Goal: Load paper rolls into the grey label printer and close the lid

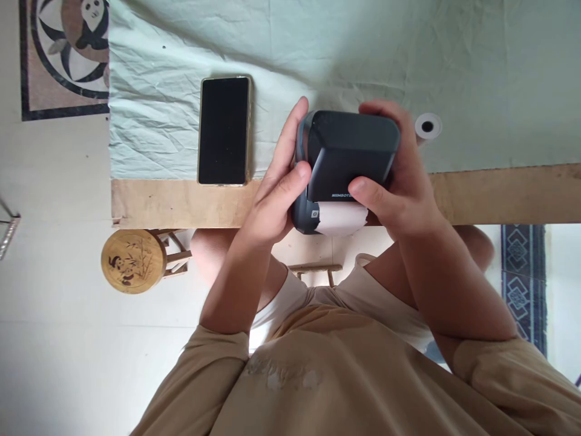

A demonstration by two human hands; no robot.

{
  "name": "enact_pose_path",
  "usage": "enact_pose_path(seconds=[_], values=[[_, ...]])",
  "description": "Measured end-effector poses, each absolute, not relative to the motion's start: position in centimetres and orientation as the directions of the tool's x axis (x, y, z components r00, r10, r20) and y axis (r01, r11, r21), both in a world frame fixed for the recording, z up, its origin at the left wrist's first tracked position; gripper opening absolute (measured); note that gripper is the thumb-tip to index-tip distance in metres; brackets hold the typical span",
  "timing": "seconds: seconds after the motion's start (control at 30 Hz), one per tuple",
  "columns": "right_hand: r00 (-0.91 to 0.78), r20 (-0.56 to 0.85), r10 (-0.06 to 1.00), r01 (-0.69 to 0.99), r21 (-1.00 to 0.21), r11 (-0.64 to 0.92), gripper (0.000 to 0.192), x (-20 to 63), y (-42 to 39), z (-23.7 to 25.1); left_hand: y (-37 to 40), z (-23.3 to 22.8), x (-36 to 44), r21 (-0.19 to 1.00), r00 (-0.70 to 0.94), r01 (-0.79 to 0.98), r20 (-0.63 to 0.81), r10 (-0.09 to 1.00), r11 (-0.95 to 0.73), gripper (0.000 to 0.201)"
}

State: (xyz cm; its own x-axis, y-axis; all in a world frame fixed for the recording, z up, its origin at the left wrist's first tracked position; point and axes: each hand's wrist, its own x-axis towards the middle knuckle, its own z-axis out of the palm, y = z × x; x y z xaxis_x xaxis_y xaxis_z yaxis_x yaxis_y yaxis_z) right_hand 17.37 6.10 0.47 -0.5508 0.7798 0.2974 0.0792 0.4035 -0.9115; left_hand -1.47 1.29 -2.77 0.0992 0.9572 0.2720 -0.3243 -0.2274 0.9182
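Right now, both hands wrapped around a dark grey, rounded plastic label printer (347, 158), held just above the near edge of the wooden tabletop (181, 203). Pale lettering along the lower lip of the lid, reading "NIIMBOT" as far as visible, the end hidden under a thumb. A small square logo badge on the front corner beside a white paper roll (340, 218) showing under the raised lid. Left hand (276, 188) cupped against the left side, fingers stretched up along the body, thumb pressed across the front corner. Right hand (394, 181) curled over the right side, fingers over the top back edge, thumb laid on the lid's front lip. Both grips clamped on the printer, forearms angled in from the beige sleeves.

On the wrinkled pale green cloth (363, 54): a black-screened smartphone with a gold rim (224, 130) to the left, dark and unlit, no writing legible. A small white roll with a black core (427, 126) just beyond the right hand. Below, a round bamboo-patterned wooden stool (134, 260) on the floor.
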Motion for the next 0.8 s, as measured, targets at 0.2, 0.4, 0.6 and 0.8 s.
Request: enact_pose_path(seconds=[0.2,0.4,0.6,0.8], values=[[-0.514,0.324,0.795,0.079,-0.904,0.42,0.064,16.9,6.0,0.4,1.5,-3.6,-1.1,0.946,-0.068,-0.264,0.173,0.982,-0.185,0.074],[-0.552,0.314,0.773,0.01,-0.924,0.383,0.063,16.6,6.2,0.5,0.7,-2.1,-0.6,0.905,-0.007,-0.386,0.191,0.981,-0.179,0.048],[-0.562,0.294,0.773,0.083,-0.91,0.407,0.069,16.8,6.2,0.8,1.2,-3.1,-1.1,0.918,0.016,-0.348,0.208,0.978,-0.189,0.06],[-0.559,0.312,0.768,0.138,-0.879,0.457,0.07,16.8,6.3,0.9,1.4,-2.9,-1.0,0.902,0.045,-0.378,0.244,0.969,-0.209,0.061]])
